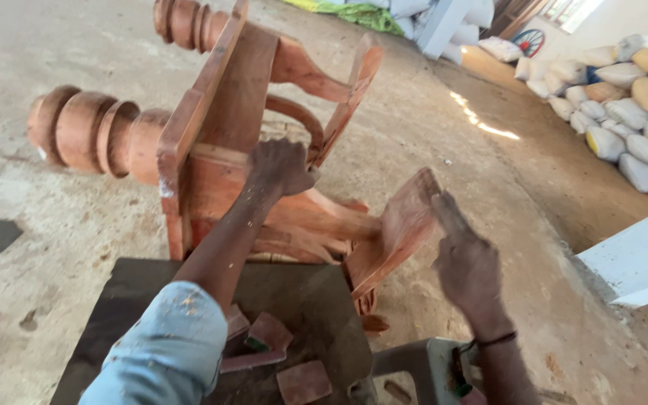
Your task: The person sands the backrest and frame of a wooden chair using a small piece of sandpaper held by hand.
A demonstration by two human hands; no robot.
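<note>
While the reddish wooden furniture frame (264, 135) lies tipped on its side, half on the dark table (316, 300) and half out over the concrete floor (54, 225), I have both hands on it. My left hand (283, 166) grips the frame's middle crosspiece, fingers curled over the wood. My right hand (465, 259) is flat, fingers together, pressed against the outer face of the frame's curved flat piece (403, 225) that sticks out toward me; whether anything lies under the palm I cannot tell. Two turned round legs (91, 133) point away from the frame's left end. Just below the frame, small reddish wooden blocks (268, 334) lie on the table by my blue sleeve (163, 352). Well beyond the frame, filled sacks (631, 97) are piled along the wall.
</note>
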